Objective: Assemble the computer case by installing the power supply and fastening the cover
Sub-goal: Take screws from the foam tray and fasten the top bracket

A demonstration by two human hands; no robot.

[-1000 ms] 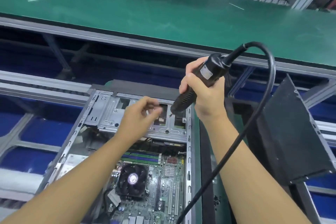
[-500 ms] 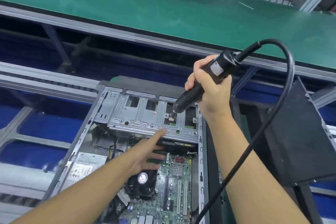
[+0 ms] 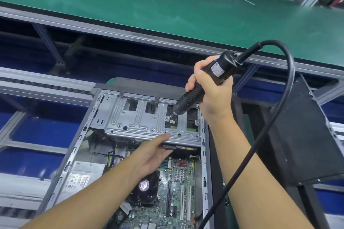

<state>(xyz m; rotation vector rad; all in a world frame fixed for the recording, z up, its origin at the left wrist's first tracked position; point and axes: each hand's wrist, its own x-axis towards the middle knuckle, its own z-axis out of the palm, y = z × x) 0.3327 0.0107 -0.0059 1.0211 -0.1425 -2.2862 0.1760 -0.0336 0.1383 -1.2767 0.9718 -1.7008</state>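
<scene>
Since a second ago my left hand (image 3: 150,154) has dropped away from the driver's tip. It now lies flat with fingers straight, holding nothing, the forefinger touching the near lip of the drive cage (image 3: 141,117). The other fingertips reach under that lip and I cannot see where they end. My right hand (image 3: 212,96) wraps tightly round the electric screwdriver (image 3: 188,98). Its bit is too small for me to tell whether a screw sits on it. The driver is tilted, nose down and to the left onto a tab of the cage, tail up and to the right. There its cable (image 3: 279,117) loops over and runs down off the bottom edge. The computer case (image 3: 74,150) lies open side up, its long axis running away from me. Its near end is cut off by the frame. Inside it, the cage spans the far end, with the motherboard (image 3: 178,182) and the fan (image 3: 147,188) nearer me. The power supply (image 3: 81,174) sits against the left wall, partly hidden by my left forearm. The black cover (image 3: 307,135) leans tilted just right of the case, apart from it.
</scene>
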